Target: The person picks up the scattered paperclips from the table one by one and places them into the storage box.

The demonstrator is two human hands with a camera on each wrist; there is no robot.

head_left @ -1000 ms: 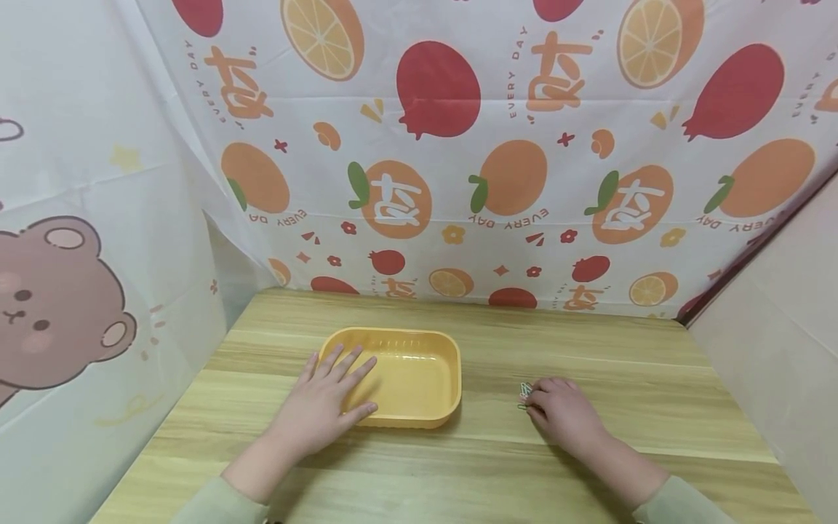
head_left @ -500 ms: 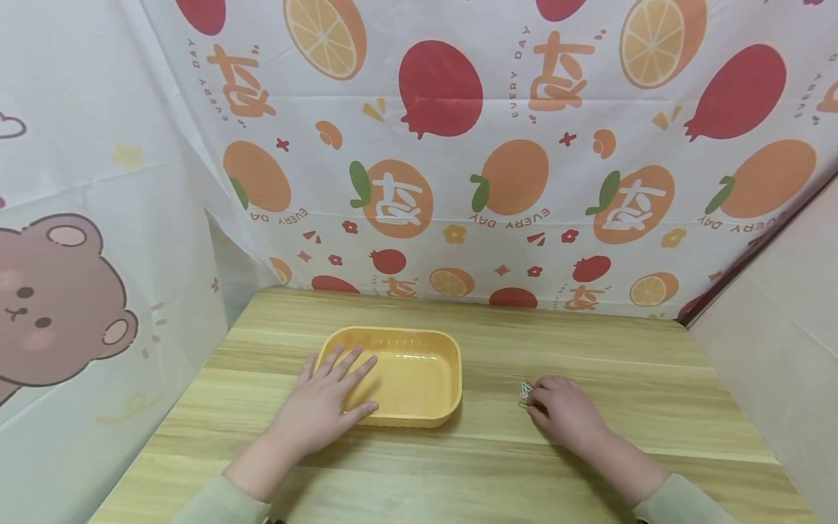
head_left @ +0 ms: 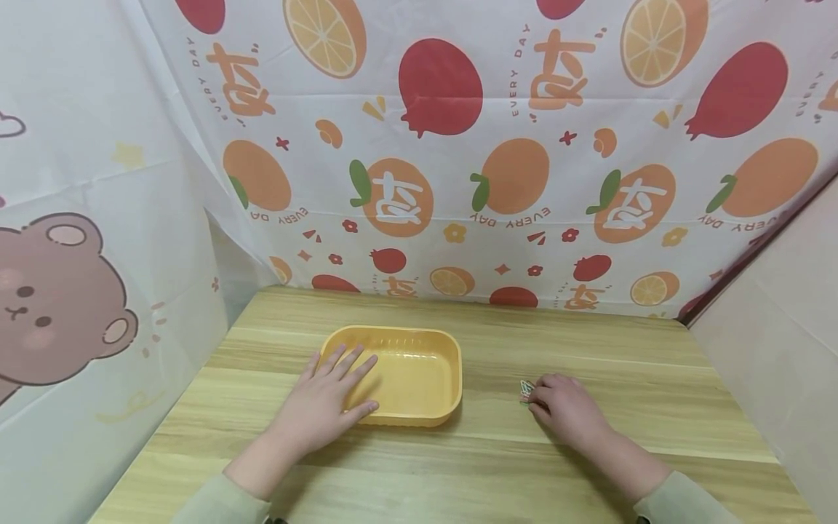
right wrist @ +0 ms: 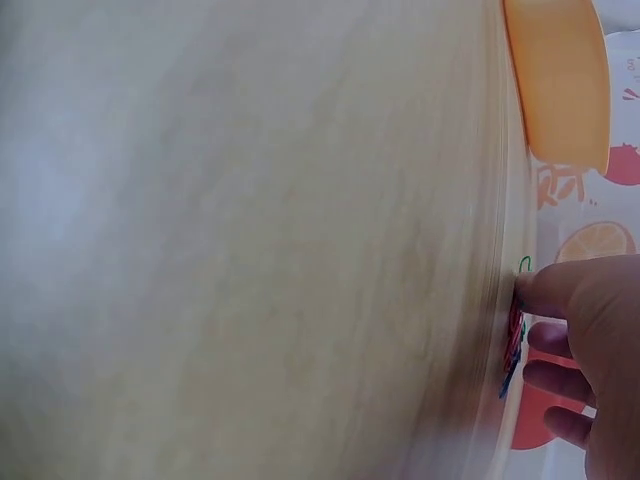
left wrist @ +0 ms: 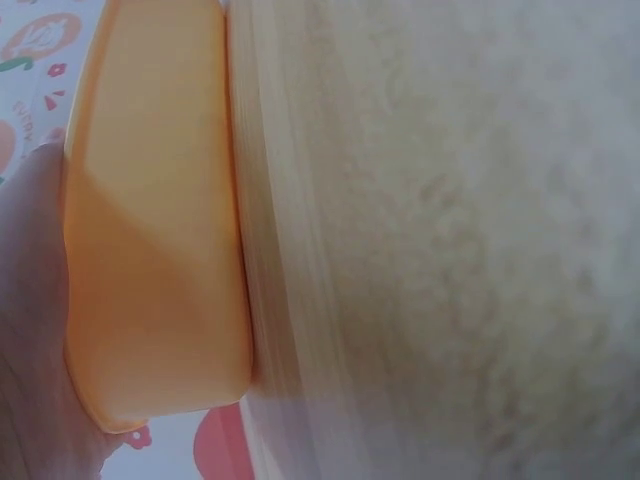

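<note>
A yellow plastic basin stands on the wooden table. My left hand lies spread over its left end, fingers reaching inside over the rim. In the left wrist view the basin's side wall fills the left part, with the hand beside it. Right of the basin sits a small pile of coloured paper clips. My right hand is bent over the pile and pinches at a green paper clip. Red and blue paper clips lie under the other fingers; the index fingertip is hidden behind the thumb.
The wooden tabletop extends around the basin and clips. A fruit-print cloth hangs behind the table. At the left hangs a bear-print cloth, and a pale panel borders the right side.
My right fingertips shift slightly at the paper clips, and the green clip near the thumb changes position. The left hand and the basin stay where they were.
</note>
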